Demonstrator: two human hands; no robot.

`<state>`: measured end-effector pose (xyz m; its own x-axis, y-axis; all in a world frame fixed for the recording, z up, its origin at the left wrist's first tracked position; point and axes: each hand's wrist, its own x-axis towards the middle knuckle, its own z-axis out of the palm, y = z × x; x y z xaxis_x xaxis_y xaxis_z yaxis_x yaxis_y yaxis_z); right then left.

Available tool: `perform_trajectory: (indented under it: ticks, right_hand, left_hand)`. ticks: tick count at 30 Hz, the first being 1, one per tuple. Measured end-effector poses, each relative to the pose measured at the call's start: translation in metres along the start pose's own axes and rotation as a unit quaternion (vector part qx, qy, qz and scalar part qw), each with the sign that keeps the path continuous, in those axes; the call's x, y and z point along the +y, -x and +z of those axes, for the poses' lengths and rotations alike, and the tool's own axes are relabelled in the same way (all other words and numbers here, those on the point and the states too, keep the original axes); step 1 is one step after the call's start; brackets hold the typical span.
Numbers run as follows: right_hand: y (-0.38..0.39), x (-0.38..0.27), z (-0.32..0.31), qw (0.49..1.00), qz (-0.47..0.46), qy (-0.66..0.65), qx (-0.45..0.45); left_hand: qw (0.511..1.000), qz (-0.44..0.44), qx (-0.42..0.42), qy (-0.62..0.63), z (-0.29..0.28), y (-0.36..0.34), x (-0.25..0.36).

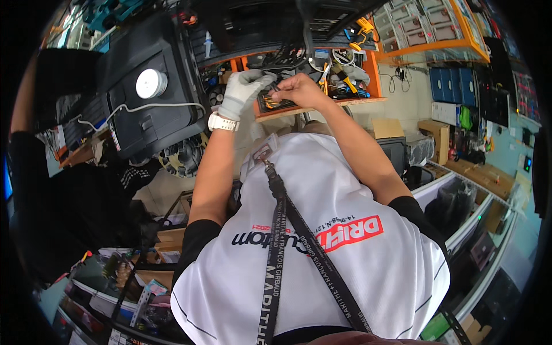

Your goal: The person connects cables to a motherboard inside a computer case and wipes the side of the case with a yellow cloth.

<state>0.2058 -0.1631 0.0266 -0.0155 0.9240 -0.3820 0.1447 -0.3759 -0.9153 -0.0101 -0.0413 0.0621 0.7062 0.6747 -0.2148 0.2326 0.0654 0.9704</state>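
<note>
My left hand [247,91], in a pale glove with a white watch at its wrist, is closed at the front of an open orange-edged drawer [374,77]. My right hand [296,90], ungloved, is closed beside it, thumb and fingers pinched on a small dark item that I cannot make out. Under both hands lies a black tray [279,105] with small orange-tipped pieces. Tools fill the drawer around them, among them a yellow-and-black tool [347,80] and blue-handled pieces [359,92]. What my gloved fingers grip is hidden.
A black case [132,121] with a white round puck [151,83] and a cable stands left. Dark equipment [259,26] sits above the drawer, beside a yellow power tool [362,33]. An orange-framed cabinet [474,49] is upper right. A person in black [63,207] is at the left.
</note>
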Motion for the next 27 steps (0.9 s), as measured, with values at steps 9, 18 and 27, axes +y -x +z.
perform_trajectory:
  ticks: [9, 18, 27]
  right_hand:
    - [0.021, -0.013, -0.071, 0.932, -0.163, 0.116, 0.301]
    - [-0.048, 0.029, -0.114, 0.969, -0.092, 0.065, 0.218]
    - [0.029, 0.065, -0.224, 0.989, -0.054, -0.028, 0.133]
  left_hand:
    - [0.964, -0.097, 0.215, 0.125, 0.022, -0.006, 0.004]
    - [0.927, -0.053, 0.368, 0.046, 0.005, -0.026, 0.001]
    - [0.910, -0.147, 0.303, -0.244, 0.002, -0.050, -0.086]
